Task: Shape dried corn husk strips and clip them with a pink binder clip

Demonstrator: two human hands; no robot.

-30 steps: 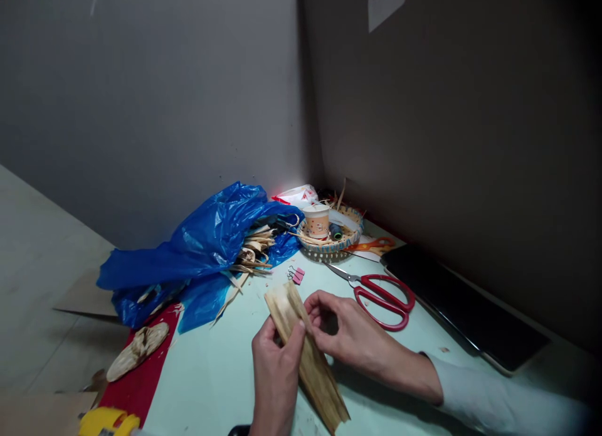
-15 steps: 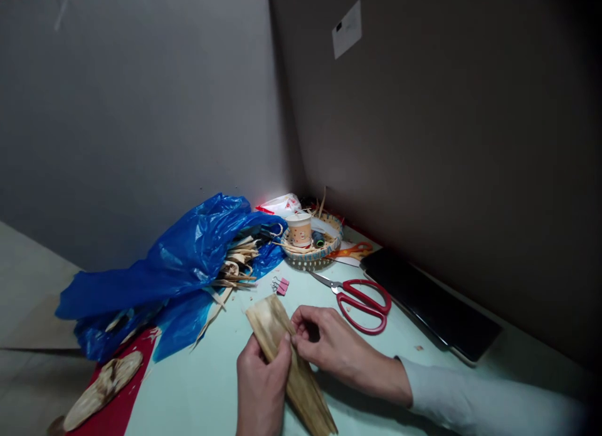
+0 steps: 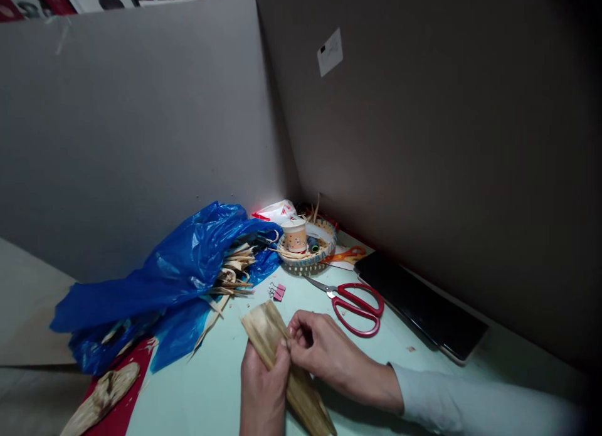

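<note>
A long, flat brown strip of dried plant husk slants across the front of the table, its wide end pointing away from me. My left hand grips it from the left, thumb pressed on top. At its right edge, beside that thumb, my right hand is closed in a pinch on the strip. Whether anything small is between those fingertips too is hidden. Beyond my right hand lie scissors with red handles, blades partly apart. A pink binder clip rests just past the strip's far end.
A blue plastic bag spills dried husk strips at left. A woven basket holds a paper cup and a thread spool. Orange-handled scissors and a black flat device lie right. Grey partitions stand behind.
The camera has tilted up and turned slightly right, so the scene sits a little lower and further left. Both hands keep nearly the same pose on the husk strip.
</note>
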